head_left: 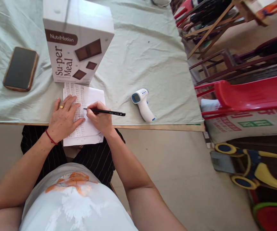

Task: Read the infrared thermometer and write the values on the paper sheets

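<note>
My right hand [100,118] is closed around a black pen [109,112], its tip at the paper. Beneath both hands lies a sheet of white paper [94,96] with columns of small marks on its left part; its lower edge hangs past the table edge. My left hand [65,118] rests flat on the sheet with its fingers spread, a gold ring on one finger and a red cord at the wrist. Just beyond the paper stands a white box [78,48] printed "NutriMotion Su-per Meal".
A phone [21,68] with a dark screen lies at the left. A white and blue infrared thermometer [143,104] is right of my right hand. The table wears a pale green cloth [153,57]. Beyond its right edge are a red plastic chair [254,94], a printed sack [249,123] and a yellow-blue ride-on toy [251,166].
</note>
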`<state>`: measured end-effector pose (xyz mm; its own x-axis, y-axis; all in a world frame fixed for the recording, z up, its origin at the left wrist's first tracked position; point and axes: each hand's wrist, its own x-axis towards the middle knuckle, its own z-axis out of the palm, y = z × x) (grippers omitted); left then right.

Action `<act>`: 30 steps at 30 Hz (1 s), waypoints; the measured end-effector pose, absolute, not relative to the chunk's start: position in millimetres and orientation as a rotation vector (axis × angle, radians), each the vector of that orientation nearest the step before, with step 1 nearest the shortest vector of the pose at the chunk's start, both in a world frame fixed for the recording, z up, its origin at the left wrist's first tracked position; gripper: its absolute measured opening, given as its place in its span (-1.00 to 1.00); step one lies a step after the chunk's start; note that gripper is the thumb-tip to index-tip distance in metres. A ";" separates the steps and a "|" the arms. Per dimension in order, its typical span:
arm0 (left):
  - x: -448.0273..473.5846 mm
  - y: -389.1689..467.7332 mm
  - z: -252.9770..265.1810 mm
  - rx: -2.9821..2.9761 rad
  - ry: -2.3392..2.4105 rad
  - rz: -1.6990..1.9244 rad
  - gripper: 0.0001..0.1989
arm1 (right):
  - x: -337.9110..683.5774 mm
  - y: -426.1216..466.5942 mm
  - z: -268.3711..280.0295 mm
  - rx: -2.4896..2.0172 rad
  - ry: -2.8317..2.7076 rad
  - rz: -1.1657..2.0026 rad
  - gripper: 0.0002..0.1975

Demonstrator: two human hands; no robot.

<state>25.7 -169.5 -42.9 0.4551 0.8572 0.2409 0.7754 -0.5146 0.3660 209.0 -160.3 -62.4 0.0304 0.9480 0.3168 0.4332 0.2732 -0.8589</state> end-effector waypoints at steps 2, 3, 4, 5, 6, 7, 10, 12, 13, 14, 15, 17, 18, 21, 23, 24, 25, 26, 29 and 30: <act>25.7 -169.5 -42.4 2.500 1.422 0.587 -0.59 | 209.8 -159.9 -62.5 -1.332 -1.578 0.664 -0.96; 25.9 -169.4 -42.2 2.497 1.420 0.588 -0.59 | 210.1 -159.7 -62.6 -1.333 -1.579 0.665 -0.96; 26.1 -169.4 -42.1 2.494 1.417 0.592 -0.59 | 210.4 -159.6 -62.6 -1.332 -1.579 0.667 -0.96; 26.4 -169.3 -42.0 2.490 1.415 0.597 -0.59 | 210.6 -159.5 -62.7 -1.333 -1.577 0.672 -0.96; 26.6 -169.2 -41.8 2.487 1.413 0.600 -0.59 | 210.8 -159.5 -62.7 -1.339 -1.572 0.678 -0.96; 26.8 -169.2 -41.7 2.485 1.413 0.600 -0.59 | 210.9 -159.6 -62.6 -1.349 -1.564 0.685 -0.96; 26.6 -169.2 -40.8 2.482 1.414 0.591 -0.60 | 210.7 -159.7 -62.0 -1.370 -1.537 0.702 -0.96; 26.2 -169.3 -40.3 2.473 1.412 0.591 -0.61 | 210.3 -159.6 -61.0 -1.373 -1.530 0.700 -0.96; 26.0 -169.4 -40.1 2.469 1.410 0.594 -0.61 | 210.0 -159.6 -60.4 -1.375 -1.530 0.698 -0.96; 25.9 -169.4 -40.1 2.466 1.408 0.598 -0.62 | 209.8 -159.5 -59.8 -1.379 -1.530 0.696 -0.96; 25.8 -169.4 -40.1 2.465 1.407 0.604 -0.62 | 209.6 -159.4 -59.1 -1.382 -1.530 0.697 -0.96; 25.7 -169.4 -40.3 2.467 1.405 0.613 -0.62 | 209.5 -159.3 -58.0 -1.383 -1.532 0.704 -0.96; 25.7 -169.3 -40.3 2.466 1.404 0.615 -0.62 | 209.5 -159.3 -57.6 -1.382 -1.534 0.706 -0.96; 25.5 -169.1 -40.6 2.455 1.400 0.615 -0.62 | 209.8 -159.5 -57.3 -1.392 -1.536 0.708 -0.96; 25.4 -168.9 -40.9 2.452 1.398 0.613 -0.62 | 209.9 -159.7 -57.9 -1.405 -1.533 0.709 -0.96; 25.3 -168.9 -41.1 2.454 1.397 0.612 -0.62 | 209.9 -159.7 -58.2 -1.409 -1.531 0.712 -0.96; 25.3 -168.8 -41.4 2.457 1.398 0.612 -0.62 | 209.9 -159.7 -58.6 -1.407 -1.529 0.715 -0.96; 25.3 -168.8 -41.6 2.460 1.400 0.612 -0.61 | 209.9 -159.7 -59.0 -1.398 -1.525 0.717 -0.96; 25.5 -168.9 -41.5 2.465 1.410 0.612 -0.61 | 209.7 -159.6 -59.2 -1.366 -1.497 0.711 -0.96; 25.6 -168.9 -41.2 2.466 1.411 0.610 -0.60 | 209.5 -159.7 -58.9 -1.368 -1.483 0.709 -0.96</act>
<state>25.6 -168.9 -41.2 0.4481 0.8618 0.2376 0.7637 -0.5072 0.3994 209.5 -159.7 -58.9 0.0911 0.9617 0.2585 0.4027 0.2018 -0.8928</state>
